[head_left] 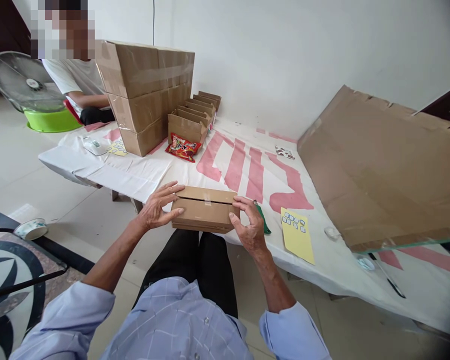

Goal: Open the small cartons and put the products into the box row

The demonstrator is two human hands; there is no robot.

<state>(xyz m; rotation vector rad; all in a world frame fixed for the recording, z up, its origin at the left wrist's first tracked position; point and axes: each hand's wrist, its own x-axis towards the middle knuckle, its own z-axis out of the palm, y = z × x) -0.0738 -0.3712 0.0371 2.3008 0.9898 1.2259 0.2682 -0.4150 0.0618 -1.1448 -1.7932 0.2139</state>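
A small brown cardboard box (206,212) lies at the table's near edge, its top flaps meeting at a narrow dark gap with a short piece of tape across it. My left hand (158,207) grips the box's left end, thumb on the near side and fingers along the far corner. At the right end, my right hand (250,225) holds the box in the same way. Just beyond my right hand lies a green object (262,220), partly hidden. The inside of the box does not show.
Stacked cardboard boxes (146,95) stand at the left, beside a row of open boxes (189,122) and a red snack packet (183,147). A yellow sticker sheet (297,235) and a large cardboard panel (378,175) are at right. Another person (75,80) sits behind the stack.
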